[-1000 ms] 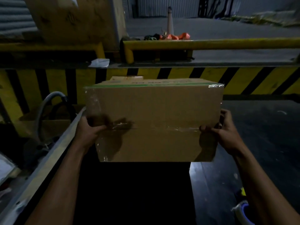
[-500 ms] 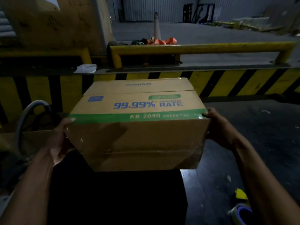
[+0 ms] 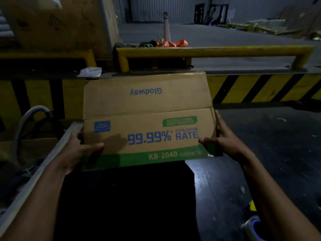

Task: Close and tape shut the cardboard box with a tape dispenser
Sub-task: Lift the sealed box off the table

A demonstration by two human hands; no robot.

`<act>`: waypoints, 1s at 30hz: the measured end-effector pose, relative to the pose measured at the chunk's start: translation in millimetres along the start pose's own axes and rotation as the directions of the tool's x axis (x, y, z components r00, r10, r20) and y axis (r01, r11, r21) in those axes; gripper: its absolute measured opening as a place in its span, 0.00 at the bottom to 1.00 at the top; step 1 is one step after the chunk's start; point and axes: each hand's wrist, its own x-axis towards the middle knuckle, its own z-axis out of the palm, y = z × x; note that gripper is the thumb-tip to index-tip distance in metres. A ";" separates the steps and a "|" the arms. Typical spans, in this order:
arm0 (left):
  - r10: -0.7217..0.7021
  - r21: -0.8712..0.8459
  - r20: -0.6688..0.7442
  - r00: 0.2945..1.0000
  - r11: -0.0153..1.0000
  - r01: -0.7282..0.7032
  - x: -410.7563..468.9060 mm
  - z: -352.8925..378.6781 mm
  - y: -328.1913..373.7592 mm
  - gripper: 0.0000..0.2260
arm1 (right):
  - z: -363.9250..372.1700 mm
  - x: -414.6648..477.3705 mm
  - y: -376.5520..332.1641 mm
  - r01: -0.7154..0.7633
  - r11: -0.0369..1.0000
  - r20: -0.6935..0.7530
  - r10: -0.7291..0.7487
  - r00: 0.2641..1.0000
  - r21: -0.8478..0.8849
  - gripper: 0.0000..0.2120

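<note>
Fingers [image 3: 207, 140] of both hands grip the cardboard box [image 3: 147, 122].

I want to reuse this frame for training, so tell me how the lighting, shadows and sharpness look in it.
Head view: dim overall, the foreground below the cardboard box nearly black; the left hand casts a soft shadow beside the "99.99%" print; large print reads clearly, the small green label is smeared; the yellow rail bows from wide-angle distortion; the tape roll at the bottom right edge is blurred and cropped.

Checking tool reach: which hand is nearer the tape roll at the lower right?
Right. The right hand grips the box above the tape roll; the left hand holds the box's far side.
</note>
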 end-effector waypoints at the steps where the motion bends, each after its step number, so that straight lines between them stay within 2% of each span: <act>1: 0.010 0.027 0.016 1.000 1.000 -0.011 -0.5 0.8 -0.8 0.43 | 1.3 0.7 2.2 0.025 0.999 0.019 -0.024 1.000 -0.031 0.49; 3: 0.041 0.062 0.036 0.999 0.997 -0.043 -0.6 4.2 -2.6 0.44 | 5.8 0.8 4.2 -0.002 1.000 -0.043 0.001 0.999 -0.012 0.45; 4: 0.053 0.066 0.030 0.998 0.996 -0.055 -2.5 6.1 -3.2 0.42 | 8.0 1.5 5.9 -0.010 1.000 -0.106 0.011 0.994 0.013 0.40; 6: 0.081 0.087 -0.028 0.996 0.993 -0.078 -0.1 4.0 -10.0 0.39 | 12.7 4.8 11.1 -0.014 1.000 -0.232 0.009 0.973 -0.021 0.30; 8: 0.052 0.054 -0.116 0.992 0.997 -0.046 3.1 1.9 -18.7 0.43 | 17.5 5.2 16.1 -0.025 0.998 -0.285 0.010 0.958 -0.051 0.27; 10: 0.010 0.046 -0.192 0.981 0.999 -0.001 1.8 2.4 -22.2 0.45 | 18.5 5.0 19.7 -0.030 0.999 -0.282 0.020 0.959 -0.032 0.29; 11: 0.004 0.063 -0.197 0.980 0.998 0.008 -0.5 3.8 -19.9 0.43 | 17.9 4.6 22.2 -0.053 0.998 -0.263 0.041 0.964 -0.036 0.33; 13: -0.008 0.122 -0.170 0.985 0.992 0.029 -1.6 4.7 -17.0 0.37 | 18.7 3.5 26.8 -0.107 0.992 -0.211 0.090 0.973 -0.070 0.40; 14: -0.017 0.130 -0.138 0.990 0.991 0.035 -0.9 4.7 -16.7 0.38 | 19.8 2.6 30.3 -0.124 0.988 -0.206 0.102 0.973 -0.096 0.42; 16: -0.024 0.132 -0.113 0.993 0.990 0.039 -1.4 6.6 -16.0 0.42 | 18.7 2.2 38.2 -0.138 0.984 -0.222 0.110 0.969 -0.111 0.40; 18: 0.000 0.171 -0.133 0.991 0.985 0.023 -0.8 7.7 -17.8 0.38 | 15.4 -0.1 38.5 -0.142 0.988 -0.223 0.125 0.967 -0.059 0.37; 20: 0.000 0.139 -0.105 0.994 0.990 0.015 -1.7 8.9 -20.4 0.35 | 12.4 -4.5 34.6 -0.183 0.983 -0.166 0.178 0.970 -0.013 0.35; 22: 0.001 0.119 -0.087 0.996 0.993 0.009 -0.4 8.9 -24.8 0.32 | 12.0 -9.3 30.7 -0.216 0.975 -0.122 0.208 0.970 -0.050 0.36; 26: 0.053 0.091 -0.086 0.995 0.995 -0.045 -5.5 6.1 -34.3 0.30 | 19.3 -20.0 34.6 -0.157 0.983 -0.179 0.139 0.974 -0.091 0.31; 27: 0.038 0.106 -0.112 0.993 0.994 -0.026 -6.6 5.7 -38.7 0.29 | 23.0 -22.9 37.5 -0.132 0.989 -0.187 0.116 0.975 -0.071 0.30; 30: -0.096 0.221 -0.323 0.941 0.959 0.174 -13.5 8.7 -48.0 0.21 | 31.4 -30.2 47.7 -0.088 0.996 -0.202 0.086 0.976 -0.003 0.28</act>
